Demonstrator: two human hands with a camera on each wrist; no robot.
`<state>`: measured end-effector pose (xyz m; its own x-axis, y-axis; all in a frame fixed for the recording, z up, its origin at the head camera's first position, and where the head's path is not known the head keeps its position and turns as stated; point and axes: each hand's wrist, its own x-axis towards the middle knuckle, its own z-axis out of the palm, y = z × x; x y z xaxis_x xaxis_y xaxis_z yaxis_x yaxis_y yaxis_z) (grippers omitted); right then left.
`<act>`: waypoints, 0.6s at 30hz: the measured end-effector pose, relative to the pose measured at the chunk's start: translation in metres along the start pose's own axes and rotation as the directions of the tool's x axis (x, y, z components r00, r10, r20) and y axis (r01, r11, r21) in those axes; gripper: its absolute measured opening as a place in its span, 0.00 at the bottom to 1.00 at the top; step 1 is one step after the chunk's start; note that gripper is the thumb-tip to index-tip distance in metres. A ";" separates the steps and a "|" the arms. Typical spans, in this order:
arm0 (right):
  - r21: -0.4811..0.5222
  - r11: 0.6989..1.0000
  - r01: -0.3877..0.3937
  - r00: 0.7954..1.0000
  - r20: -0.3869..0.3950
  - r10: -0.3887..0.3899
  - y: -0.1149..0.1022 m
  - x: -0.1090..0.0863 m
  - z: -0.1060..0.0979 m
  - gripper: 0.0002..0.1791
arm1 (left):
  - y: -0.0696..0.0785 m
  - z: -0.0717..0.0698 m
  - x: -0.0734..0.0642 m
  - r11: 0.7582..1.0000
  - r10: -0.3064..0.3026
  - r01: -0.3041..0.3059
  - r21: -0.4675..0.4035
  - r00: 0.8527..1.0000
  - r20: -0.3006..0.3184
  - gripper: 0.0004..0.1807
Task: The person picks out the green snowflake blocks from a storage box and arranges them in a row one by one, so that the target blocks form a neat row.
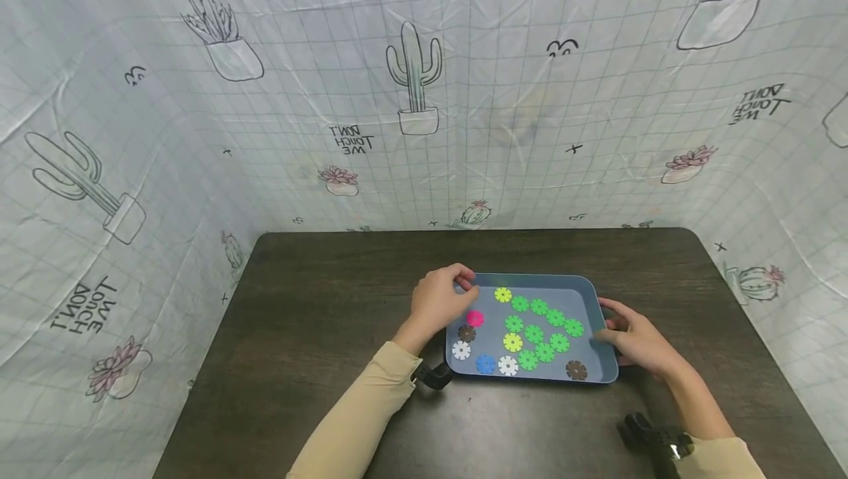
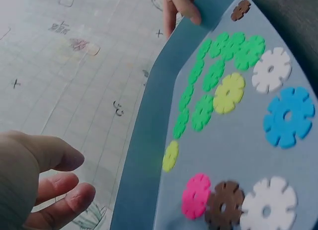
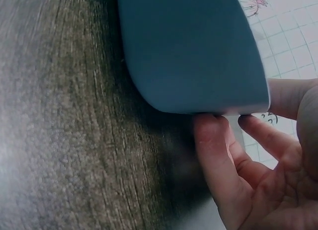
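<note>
A blue-grey rectangular tray (image 1: pixel 543 288) holds flat notched plastic discs. Several green discs (image 1: pixel 533 333) cluster in its middle and right. Two yellow discs (image 1: pixel 512 342) lie beside them. A pink disc (image 1: pixel 475 318), a brown disc (image 1: pixel 467 333) and a white disc (image 1: pixel 461 350) line the left side. Along the near side are a blue disc (image 1: pixel 486 364), another white disc (image 1: pixel 508 366) and a second brown disc (image 1: pixel 576 370). My left hand (image 1: pixel 442 296) hovers at the far left corner, thumb and fingers apart, nothing between them. With thumb over the wall and fingers outside, my right hand (image 1: pixel 632 339) grips the tray's right end.
The tray is over a dark wood-grain table (image 1: pixel 331 317). Behind it and at both sides hangs a white gridded cloth (image 1: pixel 490 82) printed with cacti. Black straps with devices (image 1: pixel 433 374) sit at both wrists.
</note>
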<state>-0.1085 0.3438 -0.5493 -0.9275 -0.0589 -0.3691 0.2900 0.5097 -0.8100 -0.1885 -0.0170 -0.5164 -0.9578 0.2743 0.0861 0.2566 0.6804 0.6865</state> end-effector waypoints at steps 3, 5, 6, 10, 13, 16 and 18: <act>-0.005 1.000 -0.004 1.000 -0.002 0.004 0.000 0.000 -0.001 0.43 | 0.006 0.006 0.000 1.000 0.010 -0.011 0.013 0.999 0.039 0.14; -0.004 1.000 -0.004 1.000 -0.001 0.004 -0.001 -0.001 -0.001 0.43 | 0.011 0.011 0.001 1.000 0.020 -0.022 0.021 0.998 0.063 0.14; -0.005 1.000 -0.002 1.000 -0.001 0.002 -0.001 -0.001 -0.001 0.43 | 0.013 0.013 0.001 0.999 0.024 -0.026 0.027 0.997 0.076 0.14; 0.008 1.000 0.003 1.000 0.007 -0.003 -0.002 -0.003 -0.001 0.44 | 0.020 0.024 0.001 0.996 0.034 -0.045 0.082 0.991 0.131 0.14; 0.014 1.000 -0.003 1.000 0.014 0.003 -0.003 -0.003 -0.001 0.44 | 0.025 0.032 0.001 0.986 0.031 -0.060 0.156 0.983 0.182 0.14; 0.021 1.000 -0.010 1.000 0.023 0.010 -0.003 -0.003 -0.002 0.44 | 0.028 0.039 0.002 0.969 0.042 -0.096 0.229 0.972 0.231 0.15; 0.029 0.999 -0.015 0.999 0.032 0.014 -0.003 -0.002 -0.003 0.45 | 0.030 0.044 0.002 0.957 0.058 -0.126 0.261 0.965 0.256 0.16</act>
<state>-0.1081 0.3451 -0.5445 -0.9155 -0.0788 -0.3946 0.3105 0.4856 -0.8172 -0.1771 0.0333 -0.5275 -0.8763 0.4777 -0.0617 0.4004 0.7936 0.4581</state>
